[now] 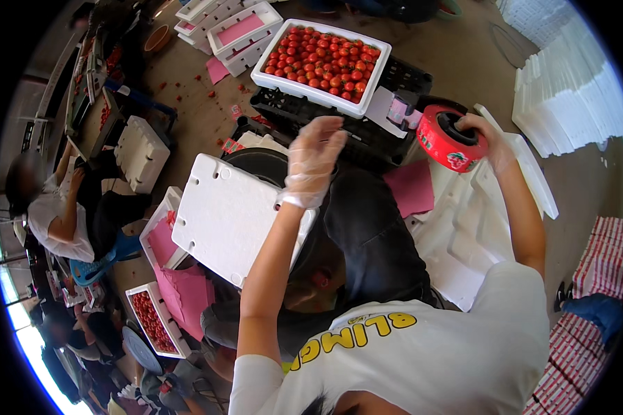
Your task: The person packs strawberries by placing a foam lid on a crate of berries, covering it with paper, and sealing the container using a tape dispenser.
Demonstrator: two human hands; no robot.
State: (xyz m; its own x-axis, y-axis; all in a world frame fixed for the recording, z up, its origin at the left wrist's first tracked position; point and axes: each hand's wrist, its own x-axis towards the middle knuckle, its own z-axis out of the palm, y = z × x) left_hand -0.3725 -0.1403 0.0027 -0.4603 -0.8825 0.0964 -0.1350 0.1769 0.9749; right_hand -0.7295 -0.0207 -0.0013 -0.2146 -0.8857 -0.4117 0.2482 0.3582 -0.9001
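Note:
My left hand (315, 155), in a thin clear glove, is raised above a white foam lid (228, 218), fingers apart and holding nothing that I can see. Out to the right, my right hand (485, 137) grips a tape dispenser by its black hub; a roll of red printed tape (449, 140) sits on it. Beyond my hands, a white foam box (311, 93) full of red cherry tomatoes (322, 59) stands uncovered on a black plastic crate (270, 104). The dispenser's front end is close to the box's right corner.
Stacked foam boxes (244, 31) stand beyond on the left, foam lids (462, 223) at my right. Pink sheets (184, 295) and another tomato box (158, 321) lie at left. A co-worker (62, 223) sits at far left. Foam stacks (566, 88) and striped cartons (597, 270) are at far right.

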